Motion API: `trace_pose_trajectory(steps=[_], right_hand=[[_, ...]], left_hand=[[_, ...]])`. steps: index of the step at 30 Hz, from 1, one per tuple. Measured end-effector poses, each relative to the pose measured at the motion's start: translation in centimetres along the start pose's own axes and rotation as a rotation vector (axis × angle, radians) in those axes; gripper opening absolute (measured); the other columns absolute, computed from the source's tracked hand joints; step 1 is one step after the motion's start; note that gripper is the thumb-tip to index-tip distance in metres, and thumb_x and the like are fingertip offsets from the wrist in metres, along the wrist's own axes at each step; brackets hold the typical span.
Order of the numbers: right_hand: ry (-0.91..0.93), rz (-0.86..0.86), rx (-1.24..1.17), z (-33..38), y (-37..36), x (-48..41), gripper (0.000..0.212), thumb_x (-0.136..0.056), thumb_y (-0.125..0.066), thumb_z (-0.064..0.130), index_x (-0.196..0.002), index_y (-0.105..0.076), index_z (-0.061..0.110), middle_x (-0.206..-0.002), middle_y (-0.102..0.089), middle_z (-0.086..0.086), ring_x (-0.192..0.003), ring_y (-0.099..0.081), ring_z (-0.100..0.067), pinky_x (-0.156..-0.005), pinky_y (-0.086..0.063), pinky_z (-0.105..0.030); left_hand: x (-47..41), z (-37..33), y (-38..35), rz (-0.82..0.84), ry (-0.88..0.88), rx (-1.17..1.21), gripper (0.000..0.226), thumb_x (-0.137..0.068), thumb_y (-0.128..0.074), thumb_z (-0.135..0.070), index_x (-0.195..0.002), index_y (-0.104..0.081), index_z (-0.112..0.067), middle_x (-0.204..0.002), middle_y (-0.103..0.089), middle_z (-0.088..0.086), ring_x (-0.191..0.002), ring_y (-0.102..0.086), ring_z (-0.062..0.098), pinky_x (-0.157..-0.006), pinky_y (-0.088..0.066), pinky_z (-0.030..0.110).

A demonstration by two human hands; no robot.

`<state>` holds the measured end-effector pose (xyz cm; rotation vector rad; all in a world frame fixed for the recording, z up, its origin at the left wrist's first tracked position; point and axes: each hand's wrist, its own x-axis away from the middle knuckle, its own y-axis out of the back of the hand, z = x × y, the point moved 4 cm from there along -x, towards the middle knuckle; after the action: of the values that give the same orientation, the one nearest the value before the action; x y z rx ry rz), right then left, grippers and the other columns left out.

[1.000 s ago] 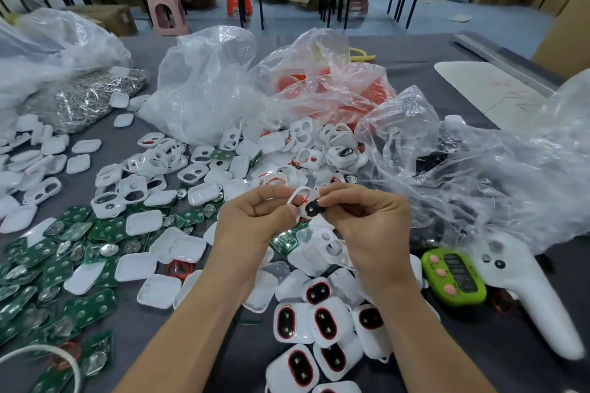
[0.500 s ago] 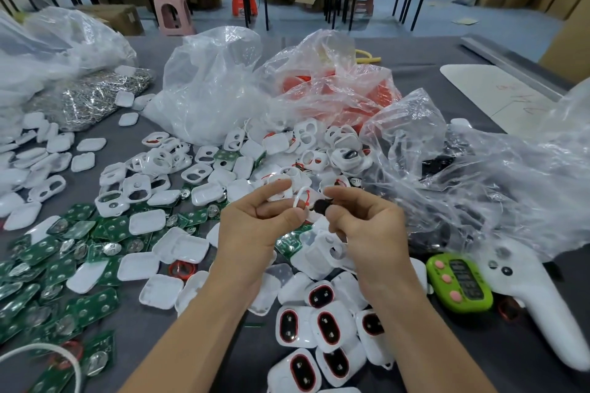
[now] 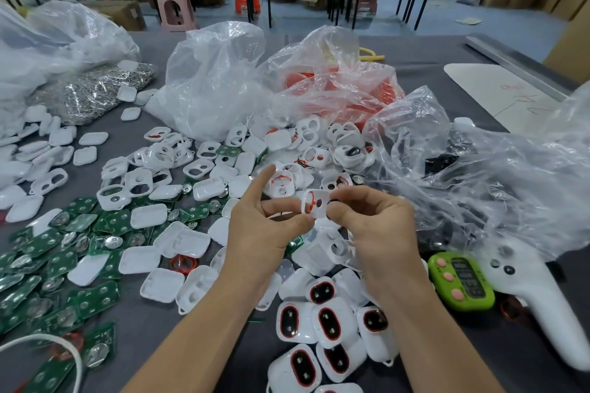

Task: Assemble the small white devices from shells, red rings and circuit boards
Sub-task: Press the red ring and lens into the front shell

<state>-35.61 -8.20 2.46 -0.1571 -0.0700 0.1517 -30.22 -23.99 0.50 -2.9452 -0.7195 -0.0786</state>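
We hold one shell (image 3: 316,205) in the air between both hands, just above the heap. Our left hand (image 3: 261,233) pinches its left edge between thumb and a bent finger, with the index finger stretched out free above. Our right hand (image 3: 380,230) has its fingers curled and its thumb pressed to the shell's other edge. A red ring (image 3: 309,201) shows inside the shell's opening.

We judge the shell to be very light, thin moulded plastic. It looks stiff enough to keep its shape, yet smooth and likely to slip or spring away if squeezed hard. The rim is the place to hold it, at two opposite edges, leaving the opening free. The ring looks thin and bendy, so it is better pressed round with a fingertip than pulled. The boards (image 3: 95,297), well out to the left of our left hand, look flat and rigid, and we would take them by the edges.

Something small and dark sits behind our right fingertips, and we cannot tell what it is. Thumb and fingers hide whether the ring is seated all round. Finished devices (image 3: 329,322) lie below our wrists, some cut off at the bottom edge. The plastic blurs what the bags (image 3: 217,80) beyond our hands hold, bar a red mass in one
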Motion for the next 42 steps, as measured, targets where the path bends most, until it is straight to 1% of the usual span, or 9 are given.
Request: trace_pose_trajectory(steps=[7, 13, 16, 21, 24, 27, 32, 37, 42], right_hand=[[-0.027, 0.138, -0.133, 0.7, -0.3, 0.2, 0.027, -0.077, -0.075, -0.017, -0.075, -0.079, 0.010, -0.089, -0.078, -0.019, -0.077, -0.075, -0.025, -0.067, -0.059, -0.027], [0.063, 0.052, 0.097, 0.4, -0.1, -0.1, 0.025, -0.074, -0.084, -0.003, -0.072, -0.082, 0.022, -0.083, -0.075, -0.009, -0.072, -0.068, -0.016, -0.062, -0.055, -0.024], [0.218, -0.024, 0.275, 0.6, 0.2, -0.1, 0.029, -0.070, -0.090, 0.005, -0.075, -0.082, 0.032, -0.087, -0.067, 0.006, -0.083, -0.070, -0.014, -0.075, -0.060, -0.032], [0.332, -0.080, 0.304, 0.4, -0.2, 0.4, 0.029, -0.067, -0.094, 0.012, -0.076, -0.081, 0.037, -0.083, -0.068, 0.009, -0.074, -0.065, -0.005, -0.065, -0.049, -0.014], [0.283, -0.145, 0.276, -0.2, -0.5, 0.6, 0.025, -0.069, -0.094, 0.013, -0.077, -0.075, 0.028, -0.077, -0.070, 0.007, -0.069, -0.066, -0.009, -0.064, -0.054, -0.023], [0.230, -0.070, 0.298, -0.4, -1.0, 0.5, 0.021, -0.077, -0.088, 0.016, -0.079, -0.069, 0.024, -0.072, -0.071, 0.007, -0.064, -0.064, -0.005, -0.059, -0.050, -0.017], [0.165, -0.028, 0.335, -0.6, -1.1, 0.5, 0.022, -0.086, -0.082, 0.015, -0.072, -0.067, 0.021, -0.065, -0.070, -0.003, -0.058, -0.065, -0.018, -0.054, -0.059, -0.039], [0.183, 0.108, 0.435, -0.1, -1.3, 0.5, 0.017, -0.091, -0.074, 0.014, -0.080, -0.070, 0.027, -0.071, -0.073, 0.004, -0.067, -0.070, -0.012, -0.059, -0.060, -0.031], [-0.024, 0.092, 0.025, -0.4, -1.5, 0.6, 0.015, -0.094, -0.068, 0.002, -0.099, -0.065, 0.015, -0.066, -0.070, -0.008, -0.051, -0.057, -0.018, -0.046, -0.048, -0.029]], left_hand=[[0.3, -0.4, -0.4, 0.027, -0.053, -0.001, 0.088, -0.072, -0.085, 0.006, -0.142, -0.053, -0.036, -0.091, -0.080, 0.005, -0.082, -0.078, 0.019, -0.076, -0.058, 0.022], [0.8, -1.0, -1.0, 0.081, -0.106, 0.008, 0.049, -0.075, -0.079, 0.014, -0.092, -0.082, -0.032, -0.087, -0.080, 0.005, -0.079, -0.078, 0.020, -0.070, -0.059, 0.025], [1.0, -1.2, -1.2, 0.118, -0.104, 0.032, 0.043, -0.079, -0.074, 0.013, -0.093, -0.084, -0.026, -0.091, -0.081, 0.007, -0.085, -0.078, 0.021, -0.072, -0.059, 0.024], [1.1, -1.0, -1.5, 0.120, -0.061, 0.089, 0.042, -0.077, -0.067, 0.012, -0.091, -0.085, -0.022, -0.088, -0.080, 0.010, -0.076, -0.075, 0.012, -0.069, -0.056, 0.018], [1.2, -0.8, -1.7, 0.072, -0.035, 0.093, 0.039, -0.067, -0.063, 0.005, -0.088, -0.085, -0.019, -0.084, -0.080, 0.011, -0.068, -0.073, 0.011, -0.065, -0.055, 0.017], [1.2, -0.9, -1.3, -0.024, -0.043, 0.052, 0.035, -0.062, -0.064, -0.004, -0.084, -0.085, -0.023, -0.078, -0.079, 0.008, -0.066, -0.072, 0.010, -0.063, -0.054, 0.018], [1.7, -1.9, -0.8, -0.127, -0.212, -0.217, 0.034, -0.074, -0.079, -0.013, -0.078, -0.081, -0.047, -0.072, -0.077, -0.016, -0.073, -0.075, 0.002, -0.066, -0.058, 0.016], [1.6, -2.1, -0.5, -0.156, -0.222, -0.334, 0.027, -0.078, -0.082, -0.012, -0.080, -0.081, -0.039, -0.072, -0.075, -0.023, -0.072, -0.073, -0.005, -0.067, -0.056, 0.011], [0.9, -1.7, -1.3, 0.180, -0.027, 0.050, 0.025, -0.083, -0.077, -0.017, -0.106, -0.082, -0.024, -0.098, -0.081, 0.002, -0.091, -0.076, 0.014, -0.079, -0.058, 0.023]])
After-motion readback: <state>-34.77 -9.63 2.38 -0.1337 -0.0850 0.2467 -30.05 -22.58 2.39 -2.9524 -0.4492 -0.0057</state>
